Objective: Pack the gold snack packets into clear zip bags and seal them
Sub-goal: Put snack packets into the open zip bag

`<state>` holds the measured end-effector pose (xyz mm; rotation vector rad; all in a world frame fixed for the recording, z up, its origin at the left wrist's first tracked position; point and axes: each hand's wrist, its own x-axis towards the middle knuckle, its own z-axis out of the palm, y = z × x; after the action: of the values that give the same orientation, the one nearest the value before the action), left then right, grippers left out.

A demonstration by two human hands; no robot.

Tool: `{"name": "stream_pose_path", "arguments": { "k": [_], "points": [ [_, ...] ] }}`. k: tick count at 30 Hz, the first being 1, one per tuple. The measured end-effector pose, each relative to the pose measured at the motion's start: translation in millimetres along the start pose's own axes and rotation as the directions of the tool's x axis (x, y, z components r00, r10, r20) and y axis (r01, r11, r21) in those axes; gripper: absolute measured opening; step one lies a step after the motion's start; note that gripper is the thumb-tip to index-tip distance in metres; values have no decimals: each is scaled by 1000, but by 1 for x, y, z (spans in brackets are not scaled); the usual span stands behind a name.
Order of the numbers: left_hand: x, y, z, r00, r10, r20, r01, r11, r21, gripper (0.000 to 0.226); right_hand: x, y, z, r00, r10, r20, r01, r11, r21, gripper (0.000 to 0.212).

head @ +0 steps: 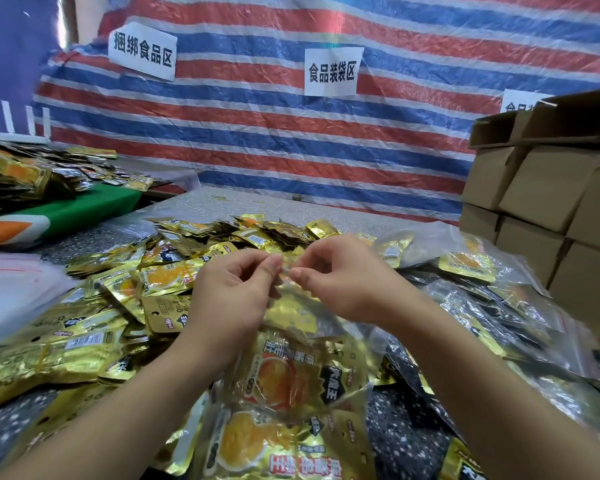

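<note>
A clear zip bag (293, 344) holding gold snack packets hangs in front of me, its lower part resting on the speckled table (395, 431). My left hand (232, 289) and my right hand (340, 278) both pinch the bag's top strip, fingertips close together. Loose gold snack packets (160, 278) lie heaped across the table to the left and behind the hands. Filled clear bags (492, 306) lie piled to the right.
Stacked cardboard boxes (551, 202) stand at the right. Empty clear zip bags (11, 289) sit at the left edge. Another heap of gold packets (25, 174) covers a green cloth (94, 209) at the far left. A striped tarp (291, 116) hangs behind.
</note>
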<state>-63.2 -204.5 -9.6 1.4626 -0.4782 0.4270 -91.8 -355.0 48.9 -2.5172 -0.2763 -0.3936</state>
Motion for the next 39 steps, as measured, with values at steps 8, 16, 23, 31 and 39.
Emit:
{"name": "stream_pose_path", "arguments": {
  "k": [8,16,23,31,39],
  "points": [
    [7,-3,-8,993,-29,-113,36,998,58,21,0,6,-14,997,55,59,-52,998,-47,22],
    [13,-7,-15,979,-68,-193,79,996,52,22,1,25,-30,985,124,118,-103,980,-171,22],
    [16,-7,-19,975,-39,-218,54,996,64,23,2,29,-37,990,101,101,-77,973,-216,26],
    [23,-11,-26,965,-89,-246,97,995,22,28,2,40,-39,995,15,97,14,957,-291,23],
    [19,-13,-22,970,-55,-236,67,997,44,23,2,48,-39,991,-46,126,79,959,-273,15]
  ]
}}
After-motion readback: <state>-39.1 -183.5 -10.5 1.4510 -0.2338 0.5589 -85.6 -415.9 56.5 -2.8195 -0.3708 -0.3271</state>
